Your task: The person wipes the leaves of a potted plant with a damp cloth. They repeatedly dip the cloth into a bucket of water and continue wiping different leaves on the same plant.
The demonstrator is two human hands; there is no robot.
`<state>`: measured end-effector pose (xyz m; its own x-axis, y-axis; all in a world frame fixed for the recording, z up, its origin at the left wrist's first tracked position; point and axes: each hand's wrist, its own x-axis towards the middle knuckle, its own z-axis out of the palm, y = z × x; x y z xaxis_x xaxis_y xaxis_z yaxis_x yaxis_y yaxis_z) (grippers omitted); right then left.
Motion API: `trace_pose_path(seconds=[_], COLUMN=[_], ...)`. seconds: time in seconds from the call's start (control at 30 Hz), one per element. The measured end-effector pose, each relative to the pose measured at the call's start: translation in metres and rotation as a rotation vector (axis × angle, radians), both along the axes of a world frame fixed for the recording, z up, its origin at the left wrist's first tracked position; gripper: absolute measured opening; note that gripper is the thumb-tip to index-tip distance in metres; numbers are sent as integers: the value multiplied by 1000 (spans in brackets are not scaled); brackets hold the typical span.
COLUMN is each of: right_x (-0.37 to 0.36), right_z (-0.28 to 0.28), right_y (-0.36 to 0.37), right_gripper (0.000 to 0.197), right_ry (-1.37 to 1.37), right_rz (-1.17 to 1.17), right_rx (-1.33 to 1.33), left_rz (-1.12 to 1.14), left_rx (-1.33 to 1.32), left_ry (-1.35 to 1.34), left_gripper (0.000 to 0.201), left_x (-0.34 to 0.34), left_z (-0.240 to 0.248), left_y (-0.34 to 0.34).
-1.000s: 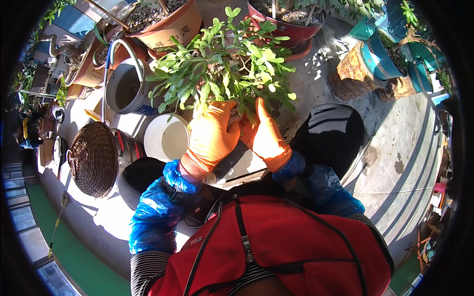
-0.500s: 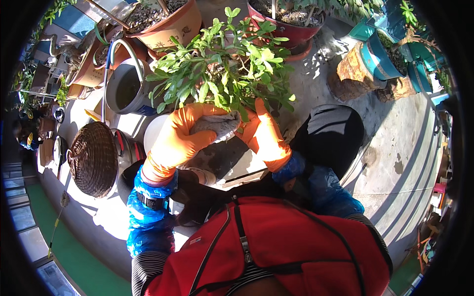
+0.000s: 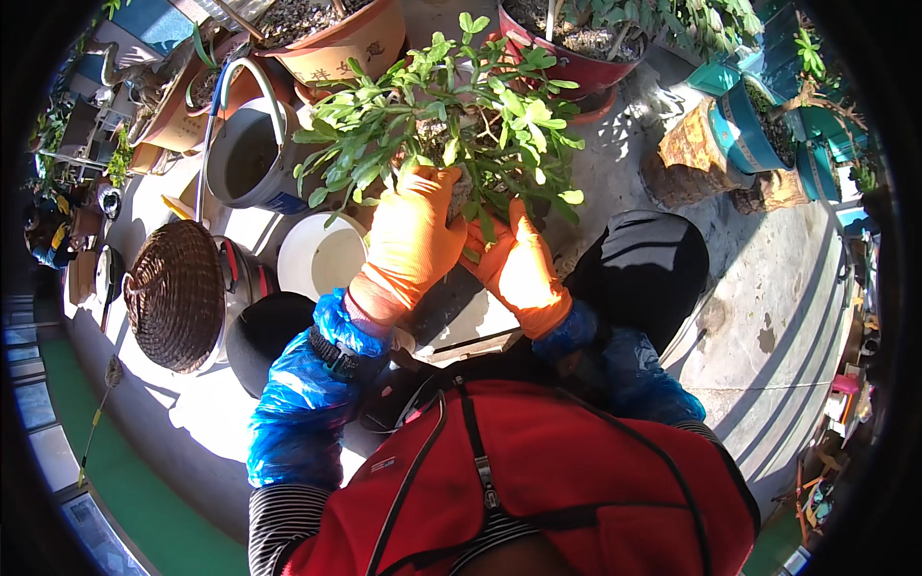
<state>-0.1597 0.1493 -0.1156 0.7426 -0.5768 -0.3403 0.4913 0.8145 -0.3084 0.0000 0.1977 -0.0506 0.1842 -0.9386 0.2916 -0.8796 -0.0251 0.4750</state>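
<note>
A leafy green potted plant [image 3: 523,110] with flat, fleshy segments spreads in front of me. My left hand [image 3: 408,245], in an orange glove, is closed at the plant's near side, its fingers among the lower leaves. From earlier it holds a grey cloth [image 3: 461,195]; only a small part shows beside its fingers. My right hand [image 3: 521,278], also gloved in orange, is close beside it. Its fingers are closed around a hanging green leaf [image 3: 483,227], with the forefinger pointing up. Blue plastic sleeves cover both forearms.
Left of my hands stand a white bucket [image 3: 331,252], a grey bucket [image 3: 248,158] with a hose, and a woven wicker basket [image 3: 175,298]. Large clay pots [image 3: 351,53] and a red pot [image 3: 576,80] line the back. Right are a wooden stump [image 3: 687,154] and a teal pot [image 3: 735,125].
My left hand has moved right and up into the leaves, turning so its back shows and the cloth is mostly hidden. The white bucket has come into fuller view. My right hand has barely shifted.
</note>
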Motion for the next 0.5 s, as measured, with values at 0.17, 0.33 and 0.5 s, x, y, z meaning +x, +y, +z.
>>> trace_pose_path(seconds=[0.17, 0.33, 0.5], right_x=[0, -3, -4], right_z=[-4, -20, -26], right_y=[1, -6, -8], right_gripper=[69, 79, 90], right_ry=[4, -198, -366], right_rz=[-6, 93, 148], right_rx=[27, -98, 6], left_rz=[-48, -129, -273], left_rx=[16, 296, 421], left_ry=[134, 310, 467], left_gripper=[46, 45, 48], left_x=[-3, -14, -4], left_z=[-1, 0, 23], left_y=[10, 26, 40])
